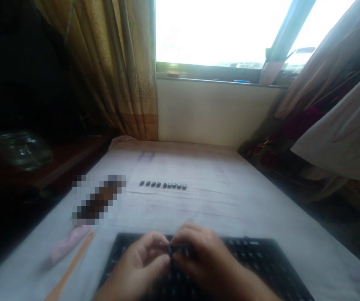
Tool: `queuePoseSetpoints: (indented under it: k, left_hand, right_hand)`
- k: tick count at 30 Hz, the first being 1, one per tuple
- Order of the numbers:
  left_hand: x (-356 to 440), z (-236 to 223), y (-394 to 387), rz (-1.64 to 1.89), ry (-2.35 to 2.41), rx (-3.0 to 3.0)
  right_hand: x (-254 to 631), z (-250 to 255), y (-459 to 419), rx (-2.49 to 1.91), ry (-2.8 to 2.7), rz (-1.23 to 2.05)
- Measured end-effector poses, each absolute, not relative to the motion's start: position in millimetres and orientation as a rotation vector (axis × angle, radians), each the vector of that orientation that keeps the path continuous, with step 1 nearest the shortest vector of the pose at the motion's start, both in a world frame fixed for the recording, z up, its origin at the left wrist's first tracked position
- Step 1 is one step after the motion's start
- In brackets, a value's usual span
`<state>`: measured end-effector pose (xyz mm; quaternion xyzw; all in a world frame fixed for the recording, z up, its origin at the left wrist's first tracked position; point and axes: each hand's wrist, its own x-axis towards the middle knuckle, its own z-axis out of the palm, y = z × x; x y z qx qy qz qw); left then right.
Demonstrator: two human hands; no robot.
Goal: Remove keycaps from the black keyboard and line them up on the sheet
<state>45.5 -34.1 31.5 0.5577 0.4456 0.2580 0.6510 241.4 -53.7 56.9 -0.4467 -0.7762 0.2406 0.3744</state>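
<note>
A black keyboard [258, 255] lies on the white cloth in front of me, partly covered by my hands and forearms. My left hand [148, 259] is over its left half, thumb and fingers pinched together. Right beside it, my right hand [199, 251] has its fingers curled in, and the fingertips of both hands meet. Something small and dark sits between them, too blurred to name. Beyond the keyboard, several small dark keycaps [169, 185] stand in a row on the cloth, with a small gap partway along.
The white cloth [217, 209] covers the surface. To the left lie an orange flat stick [70, 267], a pink object [70, 242] and a pixelated patch. A clear container [26, 150] stands on dark furniture. Curtain [132, 71] and window are behind; cloths [343, 129] hang at right.
</note>
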Motion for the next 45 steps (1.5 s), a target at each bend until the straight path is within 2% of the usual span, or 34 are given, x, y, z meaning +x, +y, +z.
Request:
queuePoseSetpoints:
  k: [4, 7, 9, 13, 18, 25, 45]
  left_hand:
    - [30, 38, -23, 0.753, 1.221, 1.682]
    - [13, 37, -2, 0.956, 1.425, 1.913]
    - [1, 30, 14, 1.037, 1.56, 1.918]
    - [-18, 7, 40, 1.073, 1.667, 1.792]
    - [-28, -12, 52, 1.118, 1.647, 1.684]
    - [-27, -14, 52, 1.054, 1.641, 1.631]
    - [-23, -6, 50, 1.032, 1.644, 1.672]
  right_hand:
    - [270, 69, -24, -1.294, -1.935, 0.652]
    - [303, 70, 17, -1.638, -1.771, 0.6]
    - [322, 63, 46, -1.836, -1.729, 0.537]
    - [336, 39, 85, -1.953, -1.74, 0.513]
    - [332, 17, 106, -2.018, -1.813, 0.49]
    - [332, 10, 113, -2.065, -1.876, 0.468]
    - [334, 19, 103, -1.964, -1.778, 0.502]
